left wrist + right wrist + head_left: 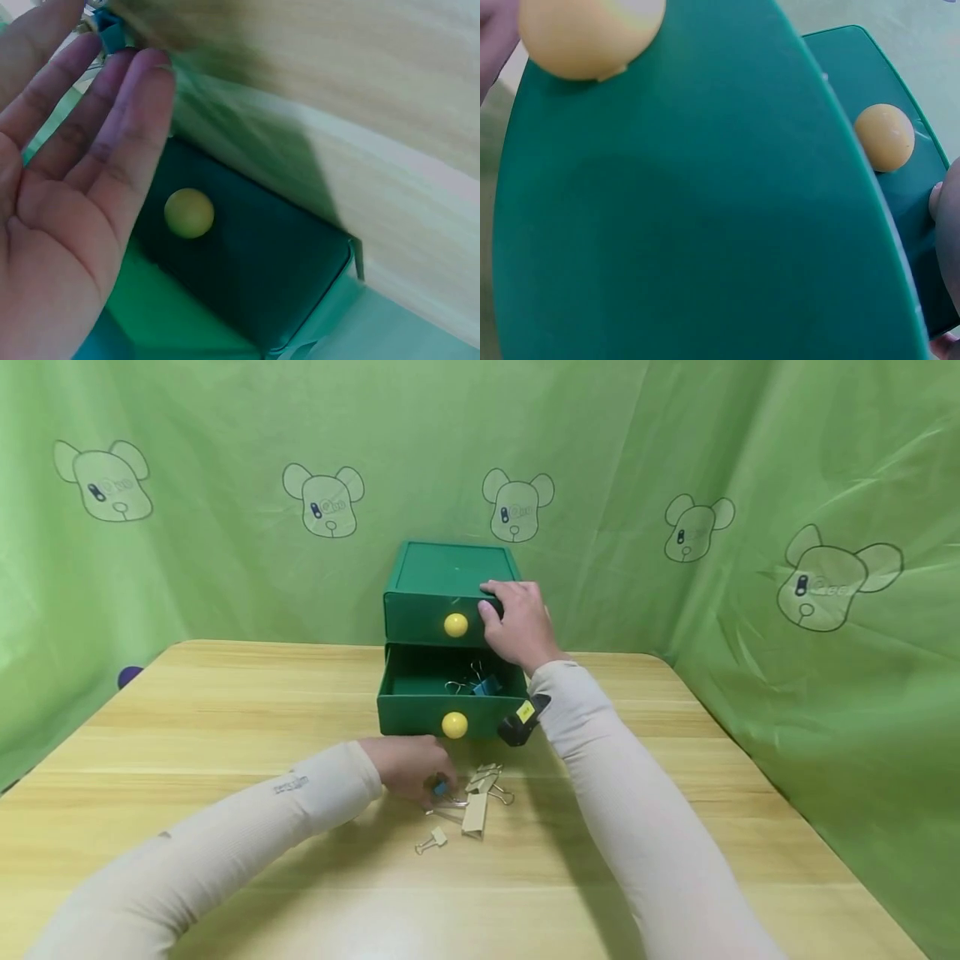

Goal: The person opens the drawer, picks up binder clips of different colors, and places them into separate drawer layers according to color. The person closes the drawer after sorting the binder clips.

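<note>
My left hand (411, 767) is low over the table in front of the drawers, pinching a small blue binder clip (439, 788) at its fingertips. That blue clip (111, 31) also shows beyond the fingers in the left wrist view. Beside this hand lie several cream binder clips (475, 814), one small one (431, 841) nearer the front. With its thumb on the front and fingers over the top, my right hand (521, 622) grips the upper right corner of the green drawer cabinet (453, 568). The lower drawer (412, 714) is pulled out, with blue binder clips (486, 685) inside.
Yellow round knobs (455, 625) stick out from both drawer fronts. The upper drawer is closed. The wooden table (225, 710) extends to both sides of the cabinet. Green curtains (420, 443) hang behind it and at the sides. A purple object (129, 675) shows at the left table edge.
</note>
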`<state>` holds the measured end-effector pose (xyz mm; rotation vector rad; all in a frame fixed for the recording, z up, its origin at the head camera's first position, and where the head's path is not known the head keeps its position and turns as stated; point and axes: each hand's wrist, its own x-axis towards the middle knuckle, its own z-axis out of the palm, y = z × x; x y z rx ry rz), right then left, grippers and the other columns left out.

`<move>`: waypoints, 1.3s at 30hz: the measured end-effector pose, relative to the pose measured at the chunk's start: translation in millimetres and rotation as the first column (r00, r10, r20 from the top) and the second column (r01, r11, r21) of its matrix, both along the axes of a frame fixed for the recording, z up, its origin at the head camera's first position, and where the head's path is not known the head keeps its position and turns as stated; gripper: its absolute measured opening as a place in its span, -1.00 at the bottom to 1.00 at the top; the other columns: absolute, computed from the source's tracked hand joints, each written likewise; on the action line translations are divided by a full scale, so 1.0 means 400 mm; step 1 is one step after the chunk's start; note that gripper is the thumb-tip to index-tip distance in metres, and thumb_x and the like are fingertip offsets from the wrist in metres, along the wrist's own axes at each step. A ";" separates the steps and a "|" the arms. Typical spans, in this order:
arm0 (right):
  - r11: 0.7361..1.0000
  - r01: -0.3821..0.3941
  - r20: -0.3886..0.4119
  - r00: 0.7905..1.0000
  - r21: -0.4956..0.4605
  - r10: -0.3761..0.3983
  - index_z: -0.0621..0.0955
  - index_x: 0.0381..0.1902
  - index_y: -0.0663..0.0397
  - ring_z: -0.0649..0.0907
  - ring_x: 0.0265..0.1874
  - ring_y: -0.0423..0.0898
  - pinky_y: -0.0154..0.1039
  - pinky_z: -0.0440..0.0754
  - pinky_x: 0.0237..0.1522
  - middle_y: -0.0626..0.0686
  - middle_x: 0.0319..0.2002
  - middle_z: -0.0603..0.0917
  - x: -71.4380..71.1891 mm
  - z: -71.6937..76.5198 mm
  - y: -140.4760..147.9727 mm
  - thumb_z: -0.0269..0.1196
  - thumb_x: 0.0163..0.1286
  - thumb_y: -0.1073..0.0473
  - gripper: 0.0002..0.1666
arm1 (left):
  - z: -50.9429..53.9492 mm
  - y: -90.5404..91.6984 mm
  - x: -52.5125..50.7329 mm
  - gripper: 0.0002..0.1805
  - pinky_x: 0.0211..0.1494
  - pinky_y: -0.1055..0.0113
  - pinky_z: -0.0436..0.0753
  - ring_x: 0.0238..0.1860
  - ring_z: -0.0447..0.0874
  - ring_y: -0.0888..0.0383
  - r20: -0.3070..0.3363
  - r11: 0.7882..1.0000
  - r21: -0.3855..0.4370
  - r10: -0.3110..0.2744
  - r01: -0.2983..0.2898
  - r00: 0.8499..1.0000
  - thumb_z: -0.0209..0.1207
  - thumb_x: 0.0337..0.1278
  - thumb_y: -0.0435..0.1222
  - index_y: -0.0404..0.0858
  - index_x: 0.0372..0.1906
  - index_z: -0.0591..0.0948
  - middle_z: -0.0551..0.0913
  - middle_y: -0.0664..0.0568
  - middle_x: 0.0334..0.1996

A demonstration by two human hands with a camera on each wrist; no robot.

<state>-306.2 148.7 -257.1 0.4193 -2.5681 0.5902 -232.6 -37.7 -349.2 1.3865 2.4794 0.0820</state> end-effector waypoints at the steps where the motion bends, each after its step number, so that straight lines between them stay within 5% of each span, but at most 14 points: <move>1: 1.000 0.000 0.001 1.000 -0.001 0.000 0.47 0.32 0.03 0.29 0.30 0.06 0.05 0.29 0.29 0.05 0.33 0.44 0.000 0.000 0.000 0.01 0.52 0.01 -0.50 | 0.001 0.001 0.002 -0.71 -0.14 0.46 0.58 -0.33 0.55 0.29 0.002 1.000 -0.001 0.010 -0.010 1.000 0.43 -0.06 -0.38 -0.10 -0.15 0.74 0.69 0.22 -0.30; 15: 1.000 0.007 0.005 1.000 -0.002 -0.007 0.47 0.33 0.01 0.28 0.30 0.05 0.05 0.30 0.29 0.04 0.33 0.43 -0.007 -0.005 0.001 0.00 0.52 -0.01 -0.49 | -0.011 0.011 0.001 -0.84 -0.27 0.44 0.55 -0.43 0.51 0.27 0.013 0.996 -0.020 0.090 -0.089 0.996 0.44 -0.06 -0.37 -0.08 -0.39 0.69 0.62 0.24 -0.48; 39: 1.000 0.001 0.009 1.000 -0.003 -0.001 0.46 0.33 0.01 0.28 0.30 0.06 0.05 0.28 0.29 0.05 0.33 0.43 -0.002 0.000 0.001 0.00 0.52 0.00 -0.50 | -0.002 -0.004 -0.003 -0.83 -0.30 0.45 0.56 -0.45 0.52 0.29 0.013 0.998 0.009 0.054 -0.054 0.998 0.43 -0.02 -0.32 -0.12 -0.32 0.65 0.63 0.21 -0.46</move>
